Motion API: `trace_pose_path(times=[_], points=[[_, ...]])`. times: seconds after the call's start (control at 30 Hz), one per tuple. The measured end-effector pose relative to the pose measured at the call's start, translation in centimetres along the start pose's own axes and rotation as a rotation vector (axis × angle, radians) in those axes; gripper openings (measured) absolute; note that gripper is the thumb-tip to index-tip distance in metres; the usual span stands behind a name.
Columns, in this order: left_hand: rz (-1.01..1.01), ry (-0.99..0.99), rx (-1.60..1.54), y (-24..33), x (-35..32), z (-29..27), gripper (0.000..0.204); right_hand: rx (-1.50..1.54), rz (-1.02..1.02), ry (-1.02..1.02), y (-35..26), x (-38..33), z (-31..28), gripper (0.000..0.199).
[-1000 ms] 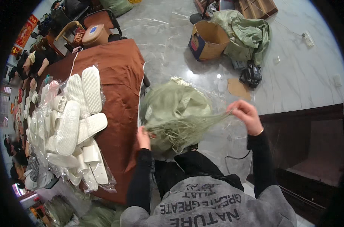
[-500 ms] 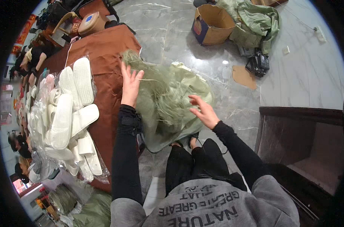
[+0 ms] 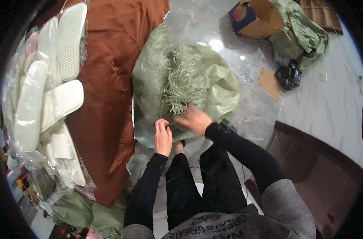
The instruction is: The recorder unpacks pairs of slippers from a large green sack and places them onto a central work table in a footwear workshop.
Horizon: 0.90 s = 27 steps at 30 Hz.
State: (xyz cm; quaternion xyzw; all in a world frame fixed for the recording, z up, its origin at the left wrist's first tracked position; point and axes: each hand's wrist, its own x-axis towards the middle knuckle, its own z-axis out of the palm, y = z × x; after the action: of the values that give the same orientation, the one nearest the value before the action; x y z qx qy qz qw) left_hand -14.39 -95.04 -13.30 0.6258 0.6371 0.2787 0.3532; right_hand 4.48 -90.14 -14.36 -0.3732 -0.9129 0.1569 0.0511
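A pale green woven sack point(image 3: 225, 83) stands full on the floor before my legs, its mouth edge frayed into a bunch of loose strands point(image 3: 179, 89). My left hand point(image 3: 163, 138) is at the near side of the sack with its fingers curled closed; what they hold, if anything, is hidden. Over the near end of the strands reaches my right hand point(image 3: 194, 120), its fingers smeared by motion and partly out of sight. The sack's contents do not show.
To the left, a table under a brown cloth point(image 3: 109, 87) bears white slippers point(image 3: 63, 99) in clear plastic. An open cardboard box point(image 3: 265, 20), a heap of green sacking point(image 3: 305, 36) and a black plastic-wrapped bundle point(image 3: 288, 75) lie at the far right. Dark brown furniture point(image 3: 309, 171) stands near right.
Both hands have come together at the sack's near side from wide apart. The strands, earlier spread upward to the left, now hang bunched toward me. The view has shifted closer.
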Motion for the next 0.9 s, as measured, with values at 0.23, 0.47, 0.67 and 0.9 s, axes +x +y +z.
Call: trace_pose_path(times=[0.23,0.47,0.67,0.9], points=[[-0.048,0.261,0.397,-7.6,10.6,0.5,0.035,0.152,0.948,0.326,20.4,1.1,-7.8,0.037],[0.254,0.120,0.102,-2.9,8.8,8.0,0.017,0.111,0.185,-0.125,11.5,-0.7,-5.4,0.029],[-0.137,-0.259,0.820,-16.1,10.7,2.3,0.027,-0.124,-0.005,-0.594,15.4,-2.3,3.3,0.066],[0.056,-0.192,0.444,-10.3,7.9,9.3,0.084,0.132,-0.015,-0.524,11.1,-2.2,-0.2,0.035]])
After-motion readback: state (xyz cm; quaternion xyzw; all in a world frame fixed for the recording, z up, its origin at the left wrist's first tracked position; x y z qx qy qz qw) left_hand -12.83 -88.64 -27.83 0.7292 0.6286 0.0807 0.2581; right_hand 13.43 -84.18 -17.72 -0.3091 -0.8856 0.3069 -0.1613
